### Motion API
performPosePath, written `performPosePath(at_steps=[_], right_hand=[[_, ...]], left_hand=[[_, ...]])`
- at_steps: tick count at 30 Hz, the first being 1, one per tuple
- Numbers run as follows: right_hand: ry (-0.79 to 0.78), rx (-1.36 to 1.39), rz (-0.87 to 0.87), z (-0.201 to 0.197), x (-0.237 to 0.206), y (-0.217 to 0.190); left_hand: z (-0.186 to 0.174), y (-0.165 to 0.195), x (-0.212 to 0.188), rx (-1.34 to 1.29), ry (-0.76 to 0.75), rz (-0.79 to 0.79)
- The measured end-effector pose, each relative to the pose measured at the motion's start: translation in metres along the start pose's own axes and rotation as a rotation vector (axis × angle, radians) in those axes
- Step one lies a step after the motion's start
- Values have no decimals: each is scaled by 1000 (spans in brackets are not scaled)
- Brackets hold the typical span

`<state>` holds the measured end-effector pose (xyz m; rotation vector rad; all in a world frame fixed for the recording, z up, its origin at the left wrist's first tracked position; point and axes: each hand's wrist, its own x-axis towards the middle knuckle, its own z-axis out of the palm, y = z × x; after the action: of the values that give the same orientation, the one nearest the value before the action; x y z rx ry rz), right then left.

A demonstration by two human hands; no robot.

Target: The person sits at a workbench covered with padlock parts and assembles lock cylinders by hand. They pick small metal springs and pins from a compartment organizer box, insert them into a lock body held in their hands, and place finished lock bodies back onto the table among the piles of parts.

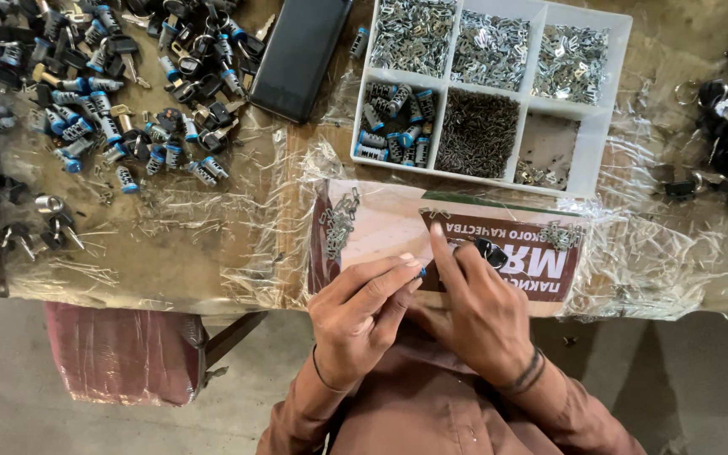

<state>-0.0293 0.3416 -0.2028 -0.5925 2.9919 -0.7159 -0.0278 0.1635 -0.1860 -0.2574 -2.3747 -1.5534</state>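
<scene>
While the left hand [362, 310] pinches a small lock cylinder [422, 271] with a blue end between thumb and fingertips, the right hand [482, 313] closes around a dark key head [492, 252], its forefinger stretched forward over the cardboard sheet [381, 221]. Both hands sit close together, just above the near edge of the counter [170, 244], so the small part stays low over the sheet; that looks wise, since anything dropped would land on the cardboard rather than the floor. A firm fingertip grip on the cylinder and a straight, unforced line between key and cylinder seem the points to mind, because the piece is tiny and mostly hidden by the fingers.

Loose metal clips [339, 221] lie on the sheet to the left, and another small cluster [559, 236] rests to the right. Beyond them stands a white divided tray [619, 38] holding sorted metal bits, pins and more blue-tipped cylinders. Farther left, a heap of cylinders and keys [120, 93] spreads over the plastic wrap, beside a black case [301, 55].
</scene>
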Motion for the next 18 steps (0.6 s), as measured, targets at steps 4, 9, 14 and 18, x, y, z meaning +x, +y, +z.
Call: performPosePath(at_steps=[4,9,14,18], right_hand=[[212,53,-319,3,-23,20],[248,308,-268,10,-44,32],[337,916,395,-2,-59,20],[563,224,-129,-11,-52,19]], left_hand=[[-2,-5,3,-6,-17,6],[5,-6,0,-47,-43,24],[13,3,-8,-103,-72,52],[19,8,-12,-65,-51,112]])
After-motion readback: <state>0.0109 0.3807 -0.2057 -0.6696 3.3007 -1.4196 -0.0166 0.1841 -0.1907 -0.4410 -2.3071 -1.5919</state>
